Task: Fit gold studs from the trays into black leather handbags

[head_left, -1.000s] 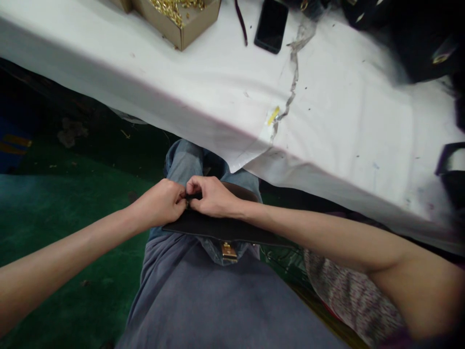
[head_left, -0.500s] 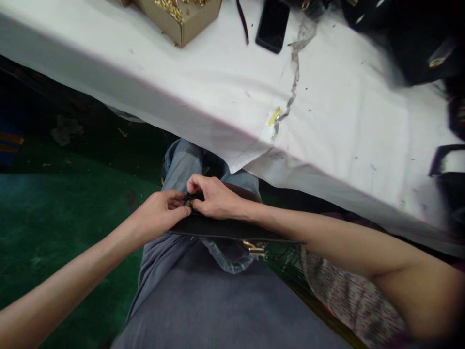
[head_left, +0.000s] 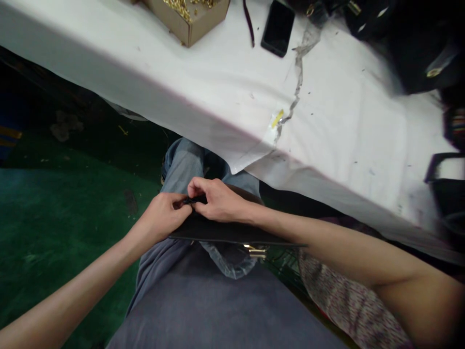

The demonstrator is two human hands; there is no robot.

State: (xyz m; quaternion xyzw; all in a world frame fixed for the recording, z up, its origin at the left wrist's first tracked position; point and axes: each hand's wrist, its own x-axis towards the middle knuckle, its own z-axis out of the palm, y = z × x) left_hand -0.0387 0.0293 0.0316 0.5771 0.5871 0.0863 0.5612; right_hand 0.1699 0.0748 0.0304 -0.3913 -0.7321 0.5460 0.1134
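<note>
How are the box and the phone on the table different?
The box is brown, while the phone is black. The box has walls and an open top, with gold bits inside; the phone is a flat slab. The box looks bigger than the phone. Both rest on the white table.

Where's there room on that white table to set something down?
Two patches: this side of box and phone, left of the grey streak; and right of that streak, short of the black pieces, lightly specked. Crowded: far right.
</note>
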